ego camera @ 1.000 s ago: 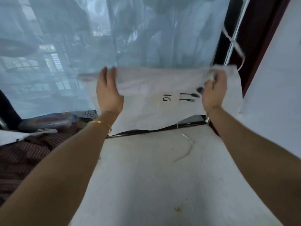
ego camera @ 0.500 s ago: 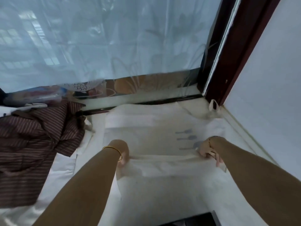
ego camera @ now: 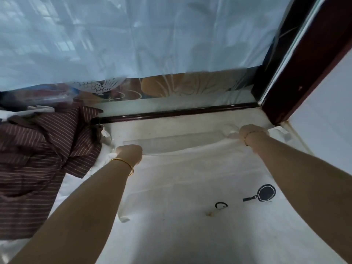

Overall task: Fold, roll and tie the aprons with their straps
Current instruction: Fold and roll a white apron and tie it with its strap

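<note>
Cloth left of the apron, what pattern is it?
Cloth: maroon with thin pale stripes, head view.

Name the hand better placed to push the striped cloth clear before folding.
Left, likely: the left hand grips the apron next to the striped cloth, while the right hand grips its opposite end by the wall.

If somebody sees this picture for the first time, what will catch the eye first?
Two bare forearms reach forward over a white apron spread flat, the left hand and the right hand each gripping it at its far end. A black frying pan print stands out on the apron at the near right. A brown striped cloth lies crumpled to the left, and a pale sheer curtain fills the top.
</note>
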